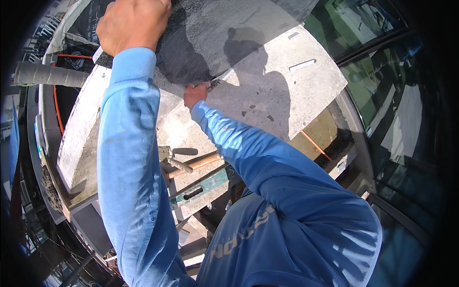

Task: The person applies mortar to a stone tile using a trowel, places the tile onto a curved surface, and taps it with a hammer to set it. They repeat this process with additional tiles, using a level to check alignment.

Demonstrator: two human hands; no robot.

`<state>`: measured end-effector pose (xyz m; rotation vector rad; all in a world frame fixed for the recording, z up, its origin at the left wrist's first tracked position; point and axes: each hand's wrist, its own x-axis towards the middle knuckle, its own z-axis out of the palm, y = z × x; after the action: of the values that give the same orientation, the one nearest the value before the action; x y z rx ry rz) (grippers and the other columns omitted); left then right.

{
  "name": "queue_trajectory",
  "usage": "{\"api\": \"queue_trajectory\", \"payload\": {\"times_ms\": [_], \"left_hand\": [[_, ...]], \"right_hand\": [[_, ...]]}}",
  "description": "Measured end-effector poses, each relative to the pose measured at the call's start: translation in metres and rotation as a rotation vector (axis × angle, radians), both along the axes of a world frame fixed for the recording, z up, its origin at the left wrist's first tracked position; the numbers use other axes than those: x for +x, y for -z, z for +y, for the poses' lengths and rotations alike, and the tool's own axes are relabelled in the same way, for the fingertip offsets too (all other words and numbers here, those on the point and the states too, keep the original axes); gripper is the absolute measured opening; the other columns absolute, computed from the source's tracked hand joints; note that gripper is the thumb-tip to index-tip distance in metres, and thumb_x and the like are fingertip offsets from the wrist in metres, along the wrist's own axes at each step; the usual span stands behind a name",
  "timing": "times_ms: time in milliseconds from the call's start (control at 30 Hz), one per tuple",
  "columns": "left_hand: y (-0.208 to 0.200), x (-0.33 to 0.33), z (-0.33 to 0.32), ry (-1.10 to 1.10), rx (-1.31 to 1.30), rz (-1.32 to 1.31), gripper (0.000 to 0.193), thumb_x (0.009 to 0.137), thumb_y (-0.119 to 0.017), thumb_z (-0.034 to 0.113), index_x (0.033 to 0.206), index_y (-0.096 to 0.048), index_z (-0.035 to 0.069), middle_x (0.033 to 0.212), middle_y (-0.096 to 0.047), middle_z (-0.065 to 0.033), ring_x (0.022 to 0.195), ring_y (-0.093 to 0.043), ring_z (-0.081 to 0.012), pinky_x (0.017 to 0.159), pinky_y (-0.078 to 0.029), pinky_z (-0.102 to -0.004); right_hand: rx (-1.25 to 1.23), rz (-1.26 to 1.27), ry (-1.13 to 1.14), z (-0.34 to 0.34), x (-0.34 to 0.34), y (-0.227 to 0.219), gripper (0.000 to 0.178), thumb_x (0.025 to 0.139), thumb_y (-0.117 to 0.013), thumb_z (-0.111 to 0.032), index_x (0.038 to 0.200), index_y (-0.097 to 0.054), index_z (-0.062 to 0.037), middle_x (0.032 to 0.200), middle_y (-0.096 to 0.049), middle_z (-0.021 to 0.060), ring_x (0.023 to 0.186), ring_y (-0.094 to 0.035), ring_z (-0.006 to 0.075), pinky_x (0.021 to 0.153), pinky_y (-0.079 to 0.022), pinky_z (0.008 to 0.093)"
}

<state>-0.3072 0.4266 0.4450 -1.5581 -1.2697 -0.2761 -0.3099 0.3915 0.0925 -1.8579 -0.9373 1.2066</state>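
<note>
A large dark grey stone slab lies across the top of a pale concrete block. At the slab's far left, my left hand is closed with its knuckles up, and its fingertips are hidden; it appears to grip the slab's edge. Nearer to me, my right hand is closed at the slab's near edge. Something small and greyish pokes out beside its fingers, too small to name. Shadows of my head and arm fall over the slab and the concrete.
Below my right forearm lie a trowel-like tool with a dark handle, a wooden bar and a green spirit level. A wrapped pipe juts in at the left. Glass panes stand along the right.
</note>
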Motion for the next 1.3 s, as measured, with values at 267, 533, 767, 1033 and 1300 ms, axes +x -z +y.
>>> {"api": "queue_trajectory", "payload": {"times_ms": [267, 533, 767, 1033, 1300], "left_hand": [[0.001, -0.003, 0.002, 0.031, 0.036, -0.025, 0.023, 0.084, -0.062, 0.018, 0.106, -0.068, 0.014, 0.078, -0.059, -0.0086, 0.074, -0.062, -0.0275, 0.061, -0.051, -0.0435], [0.002, 0.0, 0.001, -0.077, 0.041, 0.009, 0.021, 0.09, -0.058, 0.018, 0.108, -0.067, 0.013, 0.079, -0.06, -0.0093, 0.072, -0.062, -0.0271, 0.061, -0.051, -0.043], [-0.003, 0.003, 0.005, -0.085, -0.027, -0.275, 0.019, 0.092, -0.057, 0.021, 0.104, -0.068, 0.01, 0.083, -0.062, -0.0122, 0.077, -0.064, -0.0298, 0.065, -0.053, -0.0444], [-0.003, 0.002, 0.001, -0.035, -0.002, -0.059, 0.017, 0.091, -0.058, 0.023, 0.1, -0.068, 0.012, 0.082, -0.061, -0.0121, 0.078, -0.064, -0.0303, 0.064, -0.052, -0.0454], [-0.001, 0.004, 0.005, -0.035, 0.028, -0.074, 0.017, 0.09, -0.06, 0.024, 0.099, -0.068, 0.013, 0.082, -0.06, -0.0113, 0.077, -0.063, -0.03, 0.064, -0.052, -0.0449]], "right_hand": [[-0.154, 0.376, -0.086, -0.091, -0.004, -0.038, 0.075, 0.091, -0.049, -0.013, 0.149, -0.009, 0.0126, 0.111, -0.06, 0.0305, 0.096, -0.063, 0.0407, 0.087, -0.052, 0.0384], [-0.161, 0.296, 0.045, -0.025, 0.023, -0.044, 0.08, 0.092, -0.054, -0.02, 0.146, -0.009, 0.0189, 0.111, -0.062, 0.0359, 0.102, -0.063, 0.0444, 0.086, -0.051, 0.0432], [-0.167, 0.143, -0.243, -0.118, -0.053, -0.022, 0.086, 0.092, -0.057, -0.017, 0.148, 0.0, 0.0163, 0.099, -0.063, 0.0334, 0.093, -0.064, 0.0431, 0.078, -0.053, 0.0435], [0.064, 0.098, -0.532, -0.157, 0.006, -0.024, 0.053, 0.091, -0.057, -0.025, 0.127, -0.045, 0.0121, 0.104, -0.066, 0.0299, 0.099, -0.064, 0.044, 0.083, -0.052, 0.0455], [0.241, 0.216, -0.611, -0.081, 0.212, 0.0, 0.043, 0.094, -0.066, -0.038, 0.103, -0.067, 0.0041, 0.074, -0.065, 0.008, 0.068, -0.058, 0.0128, 0.064, -0.048, 0.0297]]}}
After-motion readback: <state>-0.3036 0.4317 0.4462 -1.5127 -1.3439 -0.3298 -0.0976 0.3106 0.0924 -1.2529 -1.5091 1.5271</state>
